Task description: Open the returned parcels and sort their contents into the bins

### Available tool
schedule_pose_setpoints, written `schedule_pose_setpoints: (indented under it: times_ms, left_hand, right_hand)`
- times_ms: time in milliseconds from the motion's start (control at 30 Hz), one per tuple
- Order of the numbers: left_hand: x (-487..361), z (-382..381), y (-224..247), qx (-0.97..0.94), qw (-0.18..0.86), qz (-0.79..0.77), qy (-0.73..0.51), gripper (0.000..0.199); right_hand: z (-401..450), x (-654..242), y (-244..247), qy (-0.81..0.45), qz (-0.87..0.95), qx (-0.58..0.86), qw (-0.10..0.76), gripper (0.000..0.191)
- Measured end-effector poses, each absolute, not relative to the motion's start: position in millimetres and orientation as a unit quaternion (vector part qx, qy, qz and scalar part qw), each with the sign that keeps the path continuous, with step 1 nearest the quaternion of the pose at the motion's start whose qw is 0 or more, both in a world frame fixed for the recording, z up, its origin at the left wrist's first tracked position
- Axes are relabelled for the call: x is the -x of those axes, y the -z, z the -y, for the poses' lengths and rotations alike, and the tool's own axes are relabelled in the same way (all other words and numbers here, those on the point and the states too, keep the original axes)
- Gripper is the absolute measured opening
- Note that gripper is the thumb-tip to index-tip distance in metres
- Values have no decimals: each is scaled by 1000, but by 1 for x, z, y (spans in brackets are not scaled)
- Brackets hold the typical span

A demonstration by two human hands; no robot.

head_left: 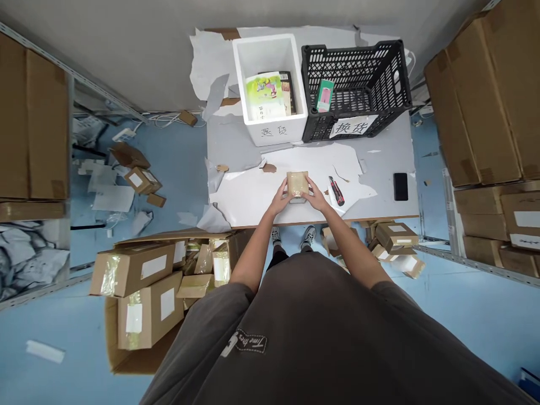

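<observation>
A small taped cardboard box (297, 184) is held between my two hands near the front edge of the table. My left hand (281, 198) grips its left side, fingers curled round the far corner. On the opposite side my right hand (315, 197) holds it the same way, thumb toward me. Clear tape shines on the top of the box. Just right of my right hand lies a red and black box cutter (336, 191) on the white, torn table covering (248, 194).
Behind the box stand a white foam bin (270, 132) with books and a black plastic crate (356, 101) holding a green-and-pink package (325, 95). A black phone (400, 187) lies at the table's right. Cartons (154, 306) fill a large box at lower left; shelves (476, 112) flank both sides.
</observation>
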State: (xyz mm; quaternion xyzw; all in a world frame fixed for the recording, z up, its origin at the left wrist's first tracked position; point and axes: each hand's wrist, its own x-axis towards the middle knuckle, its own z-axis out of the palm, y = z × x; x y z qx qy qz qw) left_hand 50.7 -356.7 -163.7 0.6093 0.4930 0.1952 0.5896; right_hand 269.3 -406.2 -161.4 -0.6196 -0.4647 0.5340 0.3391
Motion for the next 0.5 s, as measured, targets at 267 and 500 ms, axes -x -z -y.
schedule_pose_setpoints:
  times_ms: [267,500]
  left_hand:
    - [-49,397,168,-550,619,-509,-234,108]
    - [-52,356,172,-586,561,-535,-235,83]
  right_hand:
    - [442,-250,156,-541,432,618,373,122]
    - [411,-263,144,-448,509,668,307,102]
